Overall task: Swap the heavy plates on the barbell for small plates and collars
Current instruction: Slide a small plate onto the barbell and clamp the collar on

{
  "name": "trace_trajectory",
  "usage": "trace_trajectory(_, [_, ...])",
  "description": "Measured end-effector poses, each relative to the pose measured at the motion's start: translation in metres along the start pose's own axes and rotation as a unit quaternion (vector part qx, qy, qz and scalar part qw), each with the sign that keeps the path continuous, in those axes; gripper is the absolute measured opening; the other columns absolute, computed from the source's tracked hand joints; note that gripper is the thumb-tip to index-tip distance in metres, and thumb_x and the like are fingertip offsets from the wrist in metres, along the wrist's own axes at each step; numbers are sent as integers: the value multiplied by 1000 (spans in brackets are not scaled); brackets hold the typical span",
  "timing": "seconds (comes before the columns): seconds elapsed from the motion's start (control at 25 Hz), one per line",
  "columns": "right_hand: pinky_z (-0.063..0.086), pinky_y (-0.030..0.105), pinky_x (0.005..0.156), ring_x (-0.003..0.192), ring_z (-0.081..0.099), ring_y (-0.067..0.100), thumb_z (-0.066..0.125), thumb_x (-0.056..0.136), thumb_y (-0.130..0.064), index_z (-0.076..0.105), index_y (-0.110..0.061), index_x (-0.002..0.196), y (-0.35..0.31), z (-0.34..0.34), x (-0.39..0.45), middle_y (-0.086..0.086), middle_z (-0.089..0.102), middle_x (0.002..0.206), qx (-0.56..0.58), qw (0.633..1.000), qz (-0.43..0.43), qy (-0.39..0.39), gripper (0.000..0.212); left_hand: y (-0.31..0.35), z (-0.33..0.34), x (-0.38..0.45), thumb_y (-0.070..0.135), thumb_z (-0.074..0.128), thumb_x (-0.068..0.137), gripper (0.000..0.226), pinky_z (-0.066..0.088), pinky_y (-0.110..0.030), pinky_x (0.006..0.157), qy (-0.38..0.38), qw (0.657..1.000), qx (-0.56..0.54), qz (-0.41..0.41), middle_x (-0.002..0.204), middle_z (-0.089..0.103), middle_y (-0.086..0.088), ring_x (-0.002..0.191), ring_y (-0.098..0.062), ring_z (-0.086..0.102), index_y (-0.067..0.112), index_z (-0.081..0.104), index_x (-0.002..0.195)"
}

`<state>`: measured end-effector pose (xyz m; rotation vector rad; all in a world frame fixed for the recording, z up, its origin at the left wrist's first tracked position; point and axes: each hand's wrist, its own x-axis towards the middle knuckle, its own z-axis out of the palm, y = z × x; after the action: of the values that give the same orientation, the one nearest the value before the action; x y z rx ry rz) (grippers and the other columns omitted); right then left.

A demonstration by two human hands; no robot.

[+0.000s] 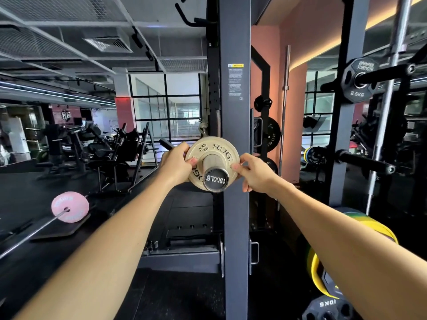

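Small plate [211, 150]: pale, round, lettered, threaded on the sleeve of the barbell [214, 172] and sitting between the two hands. The sleeve's dark end cap, marked 1500LB, points toward the camera just below the hands.

Left hand [176, 163]: grips the plate's left rim, thumb on the front face, fingers curled round behind.

Right hand [253, 173]: pinches the plate's right rim, thumb on the front face, the other fingers behind and partly hidden.

Rack post [235, 125]: grey upright directly behind the plate, rising above and dropping below both hands; a white warning label [235, 82] sits on it above the hands.

Pink plate [70, 206]: on the end of a second bar [32, 234] lying low on the dark floor, well off to the left of the left hand, below the left forearm's line.

Black plate [358, 80]: marked 2.5KG, hung on a storage peg up and to the right of the right hand.

Yellow plates [323, 277]: stacked on edge under the right forearm, with green showing at the top; a dark plate marked 10KG [327, 306] stands nearer the camera below them.

Upright bar [284, 105]: thin, stored on end against the pink wall, just right of the rack post above the right hand.

Exercise machines [108, 148]: dark, in a row, far behind the left hand.
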<state>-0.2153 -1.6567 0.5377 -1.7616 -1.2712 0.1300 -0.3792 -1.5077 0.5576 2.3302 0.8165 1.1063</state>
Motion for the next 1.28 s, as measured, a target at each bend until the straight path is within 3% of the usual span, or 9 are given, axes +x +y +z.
trace_trajectory(0.2, [55, 41, 58, 47, 58, 21, 48, 99, -34, 48, -20, 93, 31, 9, 66, 0, 73, 80, -25, 1000, -4, -6, 16, -16, 26, 49, 24, 60, 93, 6, 53, -37, 80, 19, 1000, 17, -9, 95, 67, 0, 90, -25, 62, 21, 58, 97])
trace_trajectory(0.36, [52, 38, 53, 46, 58, 21, 47, 100, -33, 47, -26, 89, 48, 13, 108, 0, 72, 81, -26, 999, -20, -12, 13, -26, 44, 77, 22, 57, 96, 14, 35, -29, 75, 33, 999, 12, -23, 98, 60, 3, 89, -16, 48, 18, 58, 110])
trace_trajectory(0.48, [54, 40, 56, 46, 58, 22, 47, 100, -33, 47, -27, 89, 61, 15, 134, 0, 72, 80, -16, 999, -23, -18, 13, -37, 56, 102, 21, 56, 96, 14, 30, -28, 76, 37, 999, 24, -25, 97, 56, 4, 91, -15, 42, 16, 58, 109])
trace_trajectory(0.68, [53, 34, 52, 46, 58, 23, 47, 100, -33, 48, -15, 99, 76, 16, 168, -1, 70, 77, -8, 999, -21, -23, 17, -56, 72, 134, 20, 59, 94, 13, 30, -24, 72, 39, 999, 13, -22, 97, 67, 0, 88, -18, 55, 14, 59, 105])
trace_trajectory(0.92, [54, 33, 52, 46, 58, 23, 46, 101, -32, 47, -10, 103, 90, 24, 202, 4, 70, 85, -20, 999, -15, -24, 22, -70, 87, 170, 21, 58, 95, 10, 26, -23, 79, 33, 999, 26, -28, 98, 66, 1, 89, -17, 51, 16, 59, 103])
trace_trajectory(1.08, [57, 36, 55, 46, 59, 25, 45, 101, -32, 46, -12, 102, 97, 29, 231, 1, 67, 82, -55, 998, -1, -14, 20, -85, 100, 198, 21, 59, 94, 6, 33, -26, 74, 28, 999, 15, -25, 94, 64, 0, 87, -20, 54, 18, 54, 94])
trace_trajectory(1.28, [56, 38, 55, 44, 58, 25, 45, 101, -32, 46, -9, 105, 104, 35, 258, 5, 69, 85, -61, 998, 13, -10, 23, -94, 111, 225, 19, 59, 94, 7, 38, -26, 74, 23, 999, 7, -21, 92, 62, 1, 89, -19, 56, 15, 57, 100])
